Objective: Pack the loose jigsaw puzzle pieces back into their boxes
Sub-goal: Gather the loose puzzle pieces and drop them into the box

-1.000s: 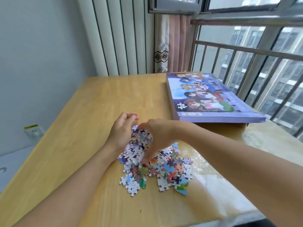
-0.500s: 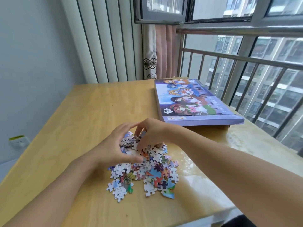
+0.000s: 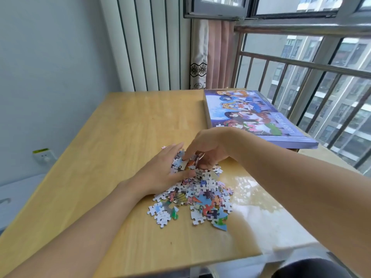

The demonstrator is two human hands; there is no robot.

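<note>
Puzzle pieces (image 3: 197, 194) could spill from your cupped right hand (image 3: 208, 149), apparently gripping some, since your flat, loose-fingered left hand (image 3: 160, 173) barely corrals them and the box (image 3: 261, 117) sits closed.

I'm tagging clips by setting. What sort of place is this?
Probably a room in a high-rise flat: a light wooden table stands by a railed window facing apartment blocks, with a pink curtain in the corner.

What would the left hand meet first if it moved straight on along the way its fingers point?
Probably the right hand: the left hand points up-right over the loose colourful jigsaw pieces, and its fingertips seem nearly touching it. Depth is unclear.
</note>
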